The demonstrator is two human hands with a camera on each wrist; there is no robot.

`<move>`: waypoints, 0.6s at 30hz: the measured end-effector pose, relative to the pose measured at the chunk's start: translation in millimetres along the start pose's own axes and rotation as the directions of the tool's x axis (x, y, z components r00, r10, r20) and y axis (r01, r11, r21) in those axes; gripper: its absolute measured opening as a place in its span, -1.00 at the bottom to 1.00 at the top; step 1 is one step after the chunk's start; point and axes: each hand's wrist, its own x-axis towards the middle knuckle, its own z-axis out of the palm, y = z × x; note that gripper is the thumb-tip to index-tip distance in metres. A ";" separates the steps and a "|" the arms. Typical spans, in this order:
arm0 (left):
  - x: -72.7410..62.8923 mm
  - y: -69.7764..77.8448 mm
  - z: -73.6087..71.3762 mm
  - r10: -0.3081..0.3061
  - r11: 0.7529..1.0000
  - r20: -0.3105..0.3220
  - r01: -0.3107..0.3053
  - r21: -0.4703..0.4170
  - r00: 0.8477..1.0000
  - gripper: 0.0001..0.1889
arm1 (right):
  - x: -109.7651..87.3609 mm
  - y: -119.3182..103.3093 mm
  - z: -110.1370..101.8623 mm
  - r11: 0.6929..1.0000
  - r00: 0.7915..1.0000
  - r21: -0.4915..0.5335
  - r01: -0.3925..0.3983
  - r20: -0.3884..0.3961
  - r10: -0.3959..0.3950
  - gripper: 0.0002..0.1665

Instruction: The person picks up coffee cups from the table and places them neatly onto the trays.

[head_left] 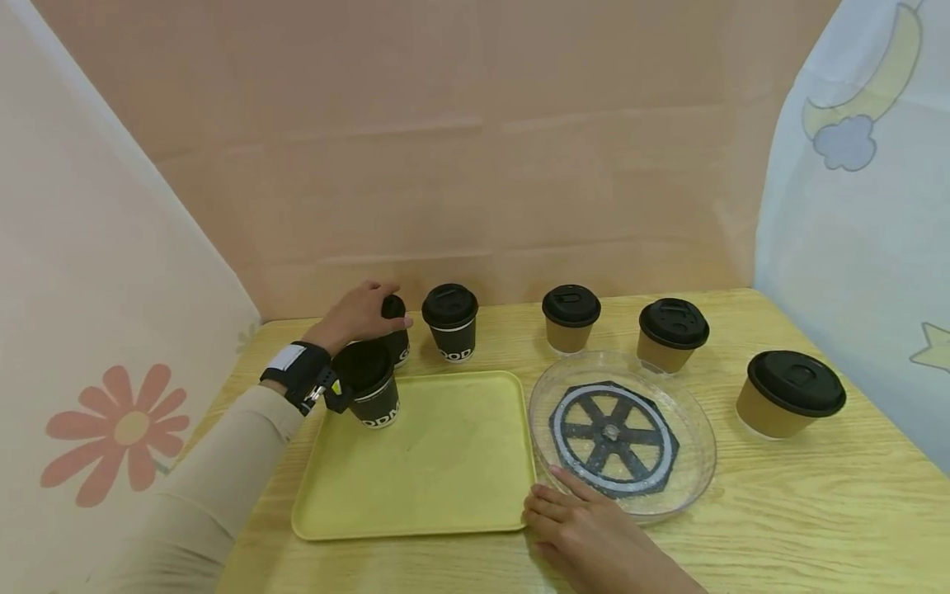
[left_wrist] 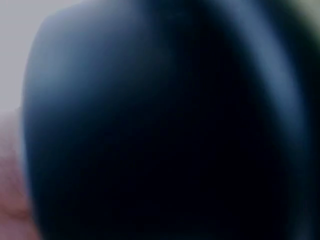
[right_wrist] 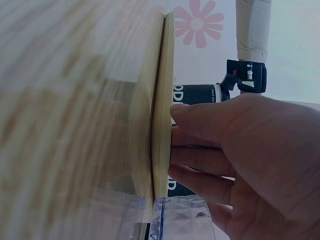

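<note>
At the back left, my left hand [head_left: 364,313] holds a black paper cup [head_left: 401,346] near its lid, thumb in front and fingers behind. Another lidded black cup [head_left: 377,404] stands on the yellow tray [head_left: 423,470] at its back-left corner, partly behind my wrist. A third black cup [head_left: 453,334] stands behind the tray. My right hand [head_left: 586,532] rests its fingertips on the tray's front-right edge, beside the clear round dish [head_left: 701,478]. A dark, blurred surface fills most of the left wrist view, so the grip is hidden there.
Brown cups with black lids stand beyond and right of the dish: one at the back [head_left: 570,334], one behind the dish's right side [head_left: 664,355], one at far right [head_left: 772,404]. Hanging cloths border the wooden table [head_left: 831,495] at the back and sides.
</note>
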 end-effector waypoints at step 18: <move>-1.0 -4.8 -0.7 0.004 1.000 -0.086 -0.006 -0.027 0.996 -0.29 | -1.3 0.6 0.3 1.000 1.000 0.000 0.003 -0.005 -0.003 -0.75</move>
